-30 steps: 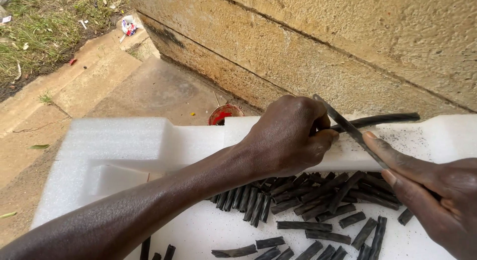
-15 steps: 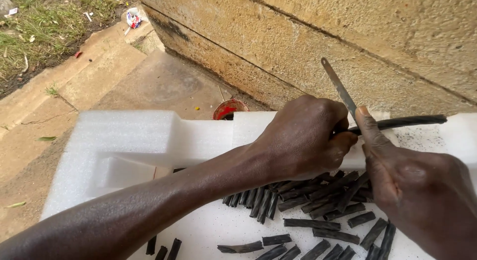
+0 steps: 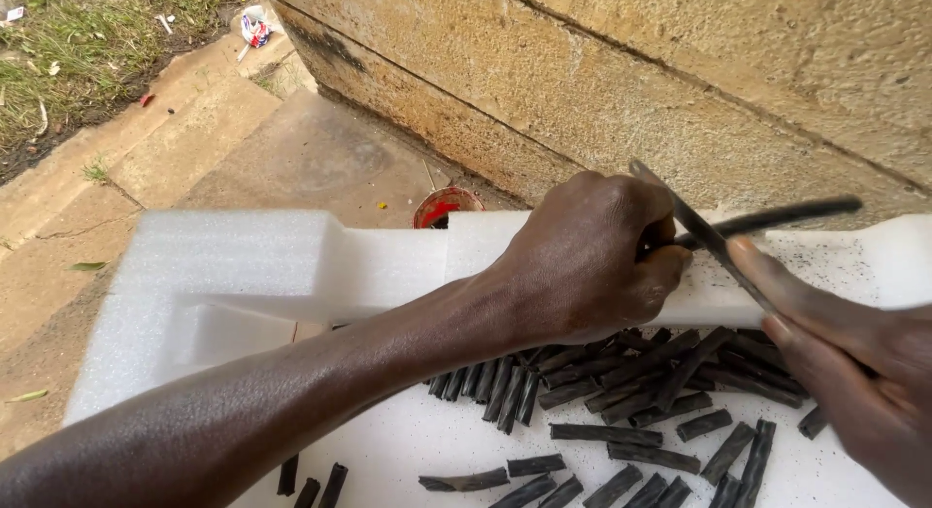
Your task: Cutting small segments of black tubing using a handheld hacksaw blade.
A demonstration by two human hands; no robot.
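Note:
My left hand (image 3: 592,261) is closed around a long thin black stick (image 3: 786,215) and holds it flat over the raised rim of a white foam block (image 3: 243,265). My right hand (image 3: 854,372) grips a dark knife (image 3: 699,231), its forefinger stretched along the blade. The blade crosses the stick just beside my left fingers. Below both hands, several short black cut pieces (image 3: 621,392) lie heaped in the foam block's hollow.
A rough stone wall (image 3: 631,81) rises straight behind the foam. A small red lid (image 3: 445,205) lies on the concrete ledge (image 3: 291,159) at the wall's foot. Grass and bits of litter (image 3: 254,28) are at the top left.
The knife has swung from steeply raised to a lower slant across the stick. My right hand has drawn back towards the right edge of view.

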